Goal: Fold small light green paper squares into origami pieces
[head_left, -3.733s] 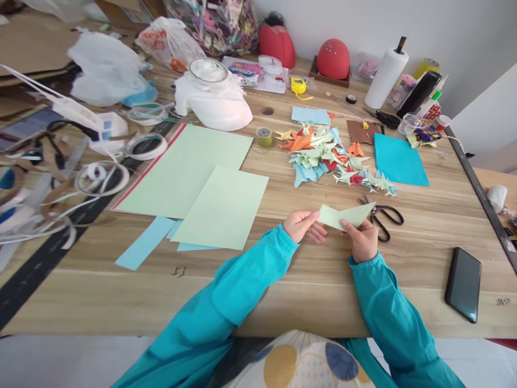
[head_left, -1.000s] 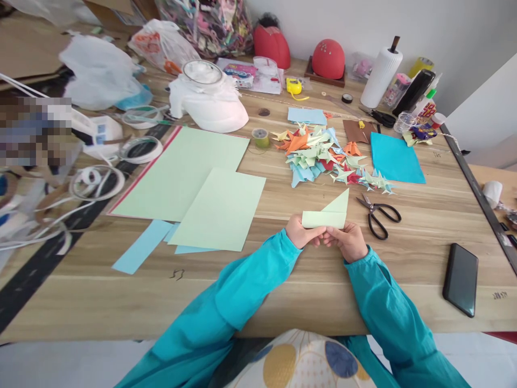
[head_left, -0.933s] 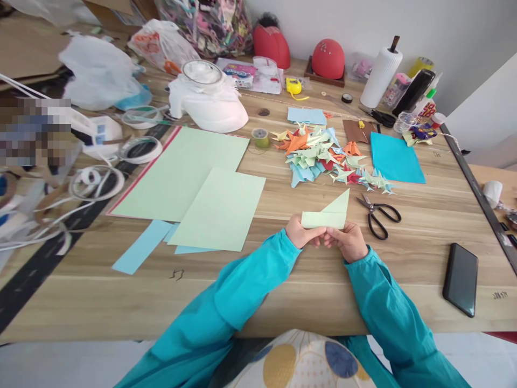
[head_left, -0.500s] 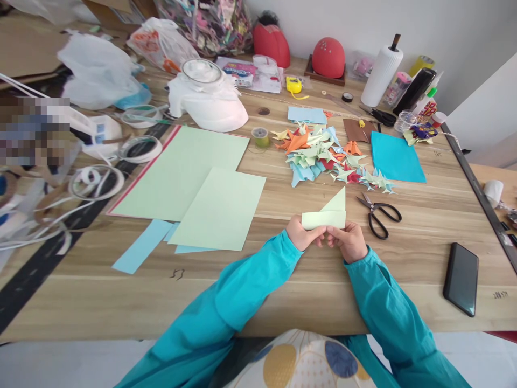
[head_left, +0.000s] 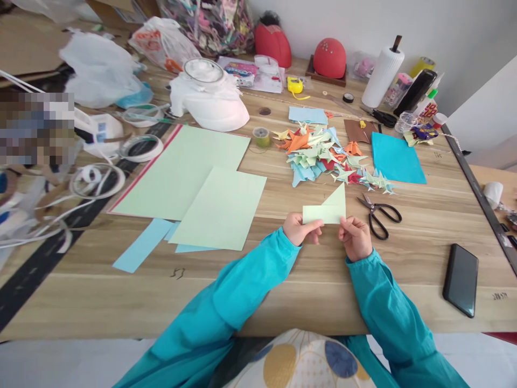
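Note:
Between my two hands is a folded sheet of pale green paper (head_left: pixel 324 214), a flat strip in front with a pointed triangle rising behind its right side. My left hand (head_left: pixel 299 228) pinches the strip's lower left part, thumb in front. At the lower right corner, my right hand (head_left: pixel 355 237) grips the paper between thumb and fingers. Just beyond lies a pile of folded paper cranes (head_left: pixel 319 153) in orange, green, blue and red. Black-handled scissors (head_left: pixel 378 214) rest to the right of my right hand.
Large pale green sheets (head_left: pixel 220 210) and blue paper strips (head_left: pixel 142 246) lie at left. A bright blue square (head_left: pixel 398 157) is beyond the scissors, a phone (head_left: pixel 461 280) at the right. White tape rolls (head_left: pixel 97 180), plastic bags (head_left: pixel 100 67) and a thread spool (head_left: pixel 262 137) stand farther off.
My right hand has shifted right, from the strip's lower middle to its lower right corner. The paper has risen slightly, and my left hand still holds its left part.

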Demonstrator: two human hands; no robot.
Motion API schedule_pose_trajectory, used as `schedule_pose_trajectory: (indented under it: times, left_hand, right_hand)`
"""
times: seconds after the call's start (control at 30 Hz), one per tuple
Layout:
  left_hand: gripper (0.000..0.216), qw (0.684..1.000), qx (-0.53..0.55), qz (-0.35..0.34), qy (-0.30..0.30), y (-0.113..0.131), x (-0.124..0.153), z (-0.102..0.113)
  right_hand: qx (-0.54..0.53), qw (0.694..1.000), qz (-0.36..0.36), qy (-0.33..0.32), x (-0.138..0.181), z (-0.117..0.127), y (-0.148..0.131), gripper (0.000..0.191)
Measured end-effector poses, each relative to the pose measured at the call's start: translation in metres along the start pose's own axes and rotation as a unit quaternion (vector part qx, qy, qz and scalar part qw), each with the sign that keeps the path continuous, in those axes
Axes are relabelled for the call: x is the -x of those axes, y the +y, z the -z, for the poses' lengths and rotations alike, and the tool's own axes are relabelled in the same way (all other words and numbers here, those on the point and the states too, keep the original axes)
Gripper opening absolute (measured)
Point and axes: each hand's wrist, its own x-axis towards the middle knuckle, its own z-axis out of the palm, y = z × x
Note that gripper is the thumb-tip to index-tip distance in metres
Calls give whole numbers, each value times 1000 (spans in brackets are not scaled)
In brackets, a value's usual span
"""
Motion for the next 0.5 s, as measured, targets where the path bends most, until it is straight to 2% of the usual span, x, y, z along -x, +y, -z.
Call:
schedule_pose_trajectory:
  times: [0.23, 0.33, 0.43, 0.47, 0.5]
  left_hand:
    - [30, 999, -41, 14, -13, 11, -6, 17]
    - [31, 992, -111, 33, -53, 9, 5, 12]
    - [37, 966, -232, 67, -89, -2, 24, 6]
    - [40, 951, -293, 39, -89, -6, 30, 6]
    - [42, 930, -357, -32, -74, -9, 36, 6]
  right_hand:
    - [90, 990, 102, 44, -4, 6, 0, 26]
    - [129, 980, 136, 66, -7, 7, 0, 26]
    - [194, 971, 126, 60, -14, 7, -2, 29]
    - [217, 969, 111, 43, -17, 8, -3, 30]
    - [240, 966, 95, 23, -20, 8, -4, 31]
